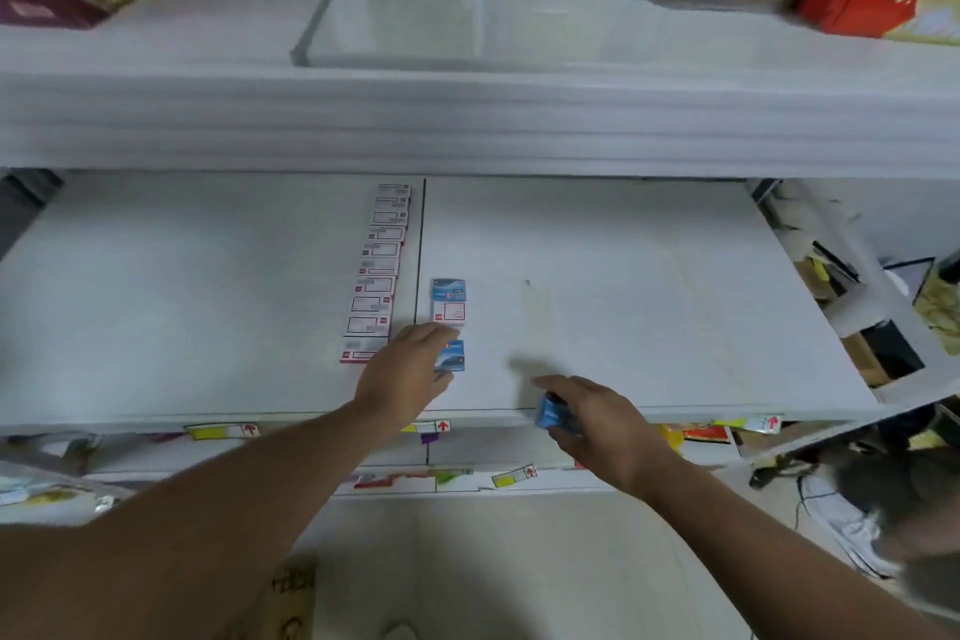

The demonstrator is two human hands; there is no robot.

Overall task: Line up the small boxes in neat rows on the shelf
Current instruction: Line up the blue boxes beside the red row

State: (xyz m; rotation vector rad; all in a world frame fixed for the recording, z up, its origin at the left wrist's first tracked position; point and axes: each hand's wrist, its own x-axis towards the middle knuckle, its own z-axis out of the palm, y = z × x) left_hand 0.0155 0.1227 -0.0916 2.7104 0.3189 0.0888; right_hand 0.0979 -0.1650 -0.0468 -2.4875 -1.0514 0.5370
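Now our left hand point(408, 369) pinches a blue box point(451, 355) on the shelf point(649, 307); our right hand point(597, 418) grasps another point(551, 414); a careless nudge could skew the far box point(449, 301).

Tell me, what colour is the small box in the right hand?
Blue. The box in the right hand shows in the head view.
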